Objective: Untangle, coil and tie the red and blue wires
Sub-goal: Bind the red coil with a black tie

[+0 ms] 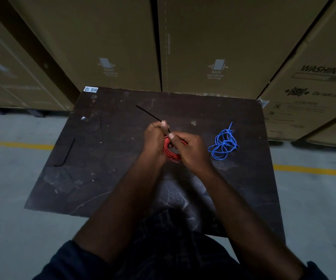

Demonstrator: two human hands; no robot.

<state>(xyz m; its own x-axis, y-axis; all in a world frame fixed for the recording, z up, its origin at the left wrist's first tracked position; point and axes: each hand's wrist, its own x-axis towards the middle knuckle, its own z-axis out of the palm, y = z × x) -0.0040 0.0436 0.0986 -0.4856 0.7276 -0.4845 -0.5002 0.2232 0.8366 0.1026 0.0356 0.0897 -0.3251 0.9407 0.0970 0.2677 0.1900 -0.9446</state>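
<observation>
Centre of the tabletop (122,178): left hand (155,138) and right hand (191,150) are meeting, both clamping the coiled red wire (170,152). A black tie (149,113) is jutting far-left from between the thumbs. The tangled blue wire (223,144) is lying right, apart. Cardboard boxes (213,47) are standing beyond.

A: Is the red wire (172,155) one colour throughout?
B: Yes, a bright orange-red. The blue wire (223,144) is a plain vivid blue.
A: And the tie (149,113)?
B: Black, like the other tie (67,152).
A: The table (122,178)?
B: Very dark brown, mottled with pale grey scuffs. Its label (90,89) is white with dark letters.
A: And around it?
B: Brown boxes (213,37) printed in white and black, a grey floor (11,188) with a yellow line (17,145), and navy sleeves (66,259).
</observation>
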